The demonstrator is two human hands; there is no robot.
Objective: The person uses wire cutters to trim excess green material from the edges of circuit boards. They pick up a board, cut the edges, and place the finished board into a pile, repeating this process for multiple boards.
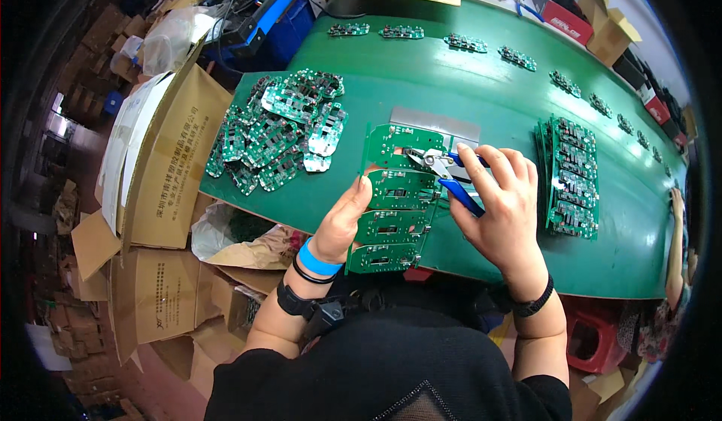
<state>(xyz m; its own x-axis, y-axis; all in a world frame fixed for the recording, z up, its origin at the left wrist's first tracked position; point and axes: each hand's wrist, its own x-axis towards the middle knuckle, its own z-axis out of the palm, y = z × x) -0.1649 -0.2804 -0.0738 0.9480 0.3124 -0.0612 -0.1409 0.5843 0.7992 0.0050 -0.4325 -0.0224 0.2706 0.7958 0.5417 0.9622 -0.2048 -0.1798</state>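
Note:
My left hand (342, 221) holds the left edge of a long green circuit board panel (395, 203) made of several joined boards, tilted over the near edge of the green belt (489, 97). My right hand (500, 203) grips blue-handled cutters (444, 173), whose metal jaws touch the right side of the panel near its top. A grey metal plate (436, 124) lies on the belt just behind the panel.
A heap of separated green boards (278, 131) lies at the belt's left. A stack of uncut panels (571, 176) sits to the right. Single boards (466, 42) run along the far edge. Open cardboard boxes (162, 165) stand at my left. Another person's arm (677, 233) is at far right.

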